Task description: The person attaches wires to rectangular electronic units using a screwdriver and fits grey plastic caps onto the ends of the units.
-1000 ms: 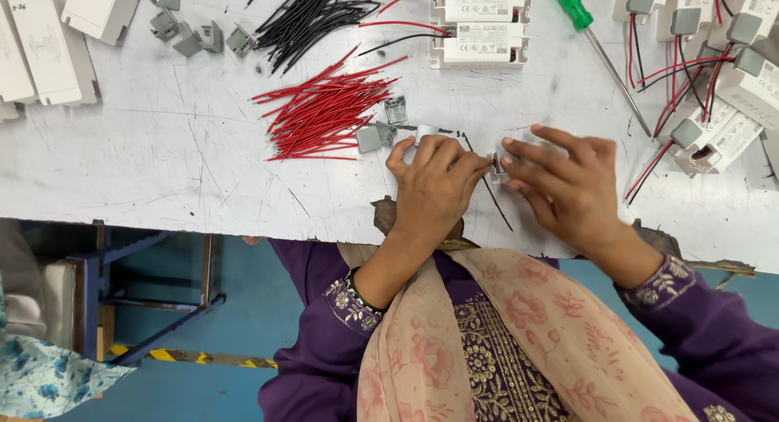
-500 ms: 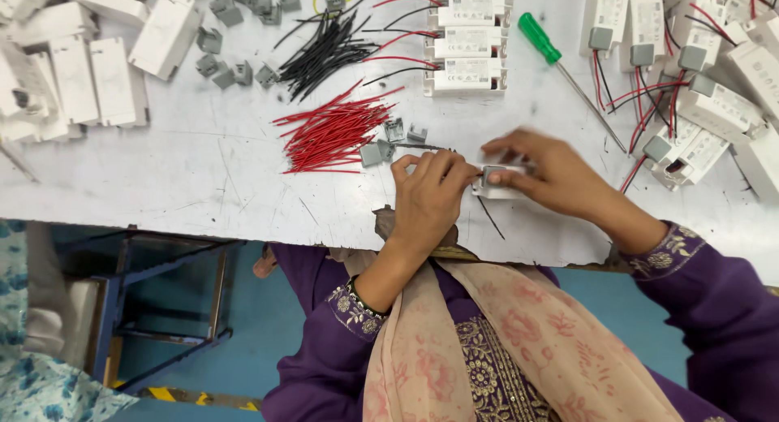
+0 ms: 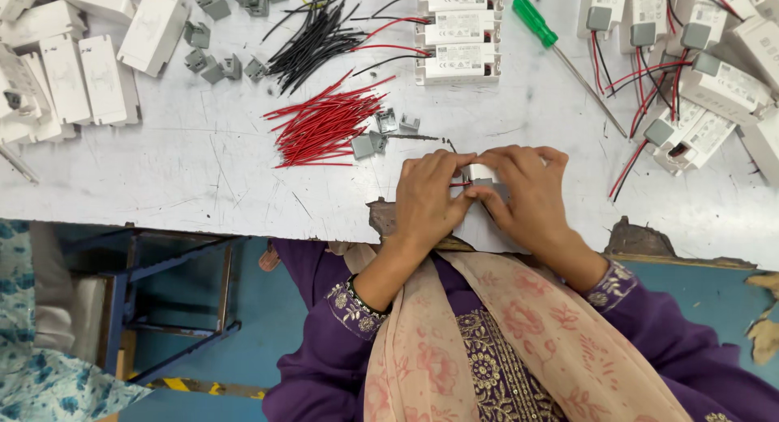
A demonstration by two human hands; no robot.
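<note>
Both hands now sit closer together just below the red wires [image 3: 324, 126]: left hand [image 3: 428, 196] pinches a red wire, right hand [image 3: 526, 196] grips the white box [image 3: 480, 174], wire meeting it.

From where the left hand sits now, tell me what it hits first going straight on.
The left hand points up the table; likely the grey connectors beside the red wires come first, though depth is unclear.

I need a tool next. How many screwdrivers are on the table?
1: a green-handled screwdriver lies at the table's far side, right of the stacked white boxes. More may lie outside the picture.
</note>
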